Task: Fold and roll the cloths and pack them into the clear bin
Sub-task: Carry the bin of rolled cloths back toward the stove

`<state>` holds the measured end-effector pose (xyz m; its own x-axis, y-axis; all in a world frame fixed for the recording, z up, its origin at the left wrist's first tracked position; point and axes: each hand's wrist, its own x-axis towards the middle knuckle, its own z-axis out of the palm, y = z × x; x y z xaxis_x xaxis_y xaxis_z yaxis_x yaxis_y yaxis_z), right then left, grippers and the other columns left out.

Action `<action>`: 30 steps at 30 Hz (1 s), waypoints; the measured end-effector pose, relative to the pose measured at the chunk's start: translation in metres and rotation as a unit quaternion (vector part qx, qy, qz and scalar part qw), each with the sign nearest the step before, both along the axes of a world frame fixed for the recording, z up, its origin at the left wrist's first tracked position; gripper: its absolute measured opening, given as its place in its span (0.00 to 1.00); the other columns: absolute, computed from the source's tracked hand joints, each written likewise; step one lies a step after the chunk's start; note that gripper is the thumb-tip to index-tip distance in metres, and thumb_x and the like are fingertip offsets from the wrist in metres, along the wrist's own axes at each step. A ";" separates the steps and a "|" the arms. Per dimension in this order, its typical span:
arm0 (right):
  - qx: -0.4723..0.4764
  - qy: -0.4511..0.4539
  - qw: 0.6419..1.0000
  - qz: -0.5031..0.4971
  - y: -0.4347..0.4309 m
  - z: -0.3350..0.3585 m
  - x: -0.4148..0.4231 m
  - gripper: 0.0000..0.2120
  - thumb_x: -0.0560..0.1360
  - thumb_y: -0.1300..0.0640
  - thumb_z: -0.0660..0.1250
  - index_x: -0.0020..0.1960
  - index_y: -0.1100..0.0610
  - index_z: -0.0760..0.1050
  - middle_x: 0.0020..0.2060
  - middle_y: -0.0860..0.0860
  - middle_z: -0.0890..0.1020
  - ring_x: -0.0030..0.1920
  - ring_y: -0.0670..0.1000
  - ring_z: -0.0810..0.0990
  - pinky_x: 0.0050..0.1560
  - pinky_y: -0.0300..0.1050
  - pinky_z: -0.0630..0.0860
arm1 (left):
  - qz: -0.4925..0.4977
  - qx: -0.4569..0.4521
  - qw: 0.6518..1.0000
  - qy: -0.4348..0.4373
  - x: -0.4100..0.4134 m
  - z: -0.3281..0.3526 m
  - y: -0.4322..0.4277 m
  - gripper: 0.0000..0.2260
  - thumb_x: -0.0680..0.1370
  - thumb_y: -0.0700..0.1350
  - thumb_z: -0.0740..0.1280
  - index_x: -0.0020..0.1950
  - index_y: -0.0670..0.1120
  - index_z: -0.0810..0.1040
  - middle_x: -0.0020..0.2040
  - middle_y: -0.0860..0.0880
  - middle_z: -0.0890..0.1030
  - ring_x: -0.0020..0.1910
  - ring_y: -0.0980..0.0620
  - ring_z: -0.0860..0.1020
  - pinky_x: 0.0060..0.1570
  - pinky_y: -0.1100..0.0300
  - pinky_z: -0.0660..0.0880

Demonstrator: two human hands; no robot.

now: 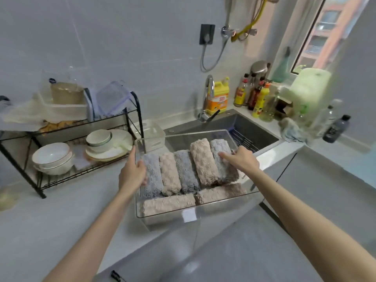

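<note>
the pale counter (61, 210) bears a black dish rack (134, 110) with bowls at the left, and a dark sink (240, 127) lies at the back right. the clear bin (162, 219) stands on the counter's near edge, just in front of the sink. it is packed with rolled cloths (186, 171): five side by side in the far row, alternating grey and beige, and two beige rolls laid crosswise along the near wall.

the left hand (132, 174) grips the bin's left rim, thumb up along the wall and fingers (142, 166) curled over the edge, where they touch the leftmost grey roll (152, 180). the right hand (242, 159) lies over the bin's right end, its fingers (225, 156) fairly straight and resting flat on top of the rightmost grey roll (227, 171), pinching nothing. that roll and the beige one beside it sit higher than the rest.
</note>
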<state>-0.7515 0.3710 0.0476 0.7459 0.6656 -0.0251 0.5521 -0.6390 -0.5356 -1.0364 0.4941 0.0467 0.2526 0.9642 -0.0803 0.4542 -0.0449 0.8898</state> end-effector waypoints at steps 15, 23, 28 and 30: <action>0.005 -0.007 0.965 -0.260 -0.240 0.006 0.253 0.23 0.69 0.37 0.66 0.28 0.51 0.60 0.23 0.46 0.67 0.26 0.48 0.67 0.30 0.40 0.63 | -0.266 -0.014 0.964 -0.006 0.359 0.002 -0.113 0.25 0.82 0.41 0.53 0.77 0.57 0.52 0.52 0.43 0.78 0.29 0.49 0.75 0.30 0.56 0.76; -0.029 -0.030 0.939 -0.340 -0.341 0.028 0.363 0.20 0.69 0.37 0.64 0.39 0.54 0.68 0.34 0.50 0.73 0.37 0.54 0.74 0.34 0.44 0.65 | -0.337 -0.075 0.939 0.004 0.503 0.010 -0.195 0.25 0.81 0.46 0.56 0.76 0.56 0.50 0.41 0.45 0.77 0.33 0.45 0.79 0.45 0.45 0.80; -0.054 -0.032 0.921 -0.383 -0.380 0.032 0.428 0.27 0.71 0.37 0.65 0.58 0.57 0.70 0.54 0.55 0.78 0.54 0.59 0.77 0.47 0.47 0.69 | -0.385 -0.096 0.918 0.008 0.582 0.004 -0.226 0.25 0.81 0.45 0.56 0.76 0.55 0.50 0.41 0.44 0.77 0.35 0.43 0.81 0.48 0.43 0.79; -0.059 -0.031 0.916 -0.395 -0.392 0.032 0.457 0.29 0.71 0.37 0.65 0.62 0.57 0.69 0.59 0.55 0.77 0.58 0.59 0.76 0.50 0.48 0.70 | -0.405 -0.105 0.908 0.010 0.615 -0.001 -0.234 0.24 0.81 0.44 0.56 0.75 0.54 0.53 0.43 0.43 0.77 0.35 0.41 0.82 0.47 0.43 0.79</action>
<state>-0.2942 -0.0211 0.0793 0.9962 -0.0873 -0.0042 -0.0810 -0.9038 -0.4202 -0.4215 0.2597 0.0460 0.8687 0.4257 -0.2534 0.3639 -0.2011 0.9095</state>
